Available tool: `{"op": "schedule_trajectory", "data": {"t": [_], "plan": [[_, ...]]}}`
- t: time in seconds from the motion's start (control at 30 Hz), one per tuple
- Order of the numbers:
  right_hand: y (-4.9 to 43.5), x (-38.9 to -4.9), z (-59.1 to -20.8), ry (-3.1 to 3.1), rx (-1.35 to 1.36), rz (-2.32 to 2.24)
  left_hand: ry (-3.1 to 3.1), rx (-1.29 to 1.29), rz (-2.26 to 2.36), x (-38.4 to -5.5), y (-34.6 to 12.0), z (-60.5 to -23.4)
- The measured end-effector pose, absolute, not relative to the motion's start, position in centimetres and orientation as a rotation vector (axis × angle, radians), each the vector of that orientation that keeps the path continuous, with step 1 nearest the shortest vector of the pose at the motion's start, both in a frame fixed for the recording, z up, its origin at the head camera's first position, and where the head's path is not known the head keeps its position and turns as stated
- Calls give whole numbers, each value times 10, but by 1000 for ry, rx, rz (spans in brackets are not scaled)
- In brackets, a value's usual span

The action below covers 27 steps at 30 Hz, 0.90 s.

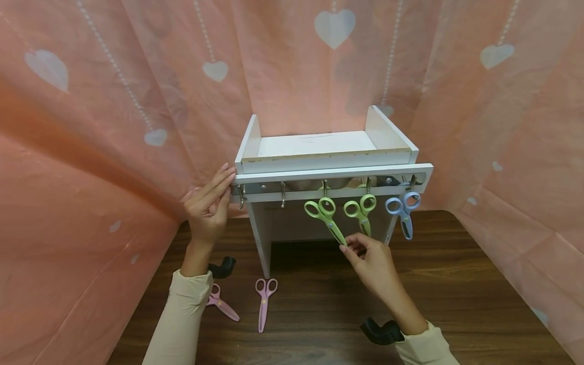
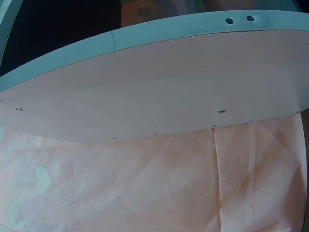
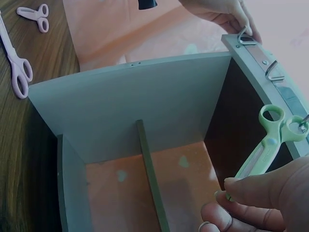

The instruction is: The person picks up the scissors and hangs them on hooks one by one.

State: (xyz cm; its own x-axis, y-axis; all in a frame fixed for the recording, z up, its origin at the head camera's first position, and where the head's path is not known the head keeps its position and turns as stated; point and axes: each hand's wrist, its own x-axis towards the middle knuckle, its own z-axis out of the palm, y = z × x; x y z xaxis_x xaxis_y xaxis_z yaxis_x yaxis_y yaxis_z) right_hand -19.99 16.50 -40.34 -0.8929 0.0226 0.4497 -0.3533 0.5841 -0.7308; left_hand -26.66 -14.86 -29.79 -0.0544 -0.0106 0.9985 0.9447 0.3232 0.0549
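Note:
My right hand [image 1: 371,261] pinches the blade tip of green scissors [image 1: 326,217] between thumb and fingers. These scissors hang by one handle loop on the middle hook of a white hook rail [image 1: 296,194]. To their right hang another pair of green scissors [image 1: 360,210] and a pair of blue scissors [image 1: 403,212], each on its own hook. At the rail's left end, my left hand [image 1: 207,208] rests with extended fingers against the board. The right wrist view shows the pinched green scissors [image 3: 264,150] close up, with the left hand [image 3: 231,14] beyond them.
The rail runs along the front of a white shelf unit [image 1: 326,165] on a dark wooden table [image 1: 310,314]. Two hooks on the left hold nothing. Pink scissors [image 1: 263,306] lie near the shelf's foot, another pink pair [image 1: 224,306] beside the left forearm. A pink curtain [image 1: 292,66] surrounds the table.

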Motion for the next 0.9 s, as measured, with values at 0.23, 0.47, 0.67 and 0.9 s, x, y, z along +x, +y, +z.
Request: {"op": "schedule_trajectory", "data": {"t": [0.23,0.47,0.67,0.9], "plan": [[167,-203,-405,-2396,274,1245,-1383,-934,-997,-268,-148,-298],[168,-201,-403,-2412,285,1263,-1363,-940,-979,-268,-148,-299],[170,-187,-400,-2321,348,1264,-1369,-920,-965,-265,-149,-302],[178,-168,-385,-2132,527,1185,-1350,-921,-979,-265,-150,-300]]}}
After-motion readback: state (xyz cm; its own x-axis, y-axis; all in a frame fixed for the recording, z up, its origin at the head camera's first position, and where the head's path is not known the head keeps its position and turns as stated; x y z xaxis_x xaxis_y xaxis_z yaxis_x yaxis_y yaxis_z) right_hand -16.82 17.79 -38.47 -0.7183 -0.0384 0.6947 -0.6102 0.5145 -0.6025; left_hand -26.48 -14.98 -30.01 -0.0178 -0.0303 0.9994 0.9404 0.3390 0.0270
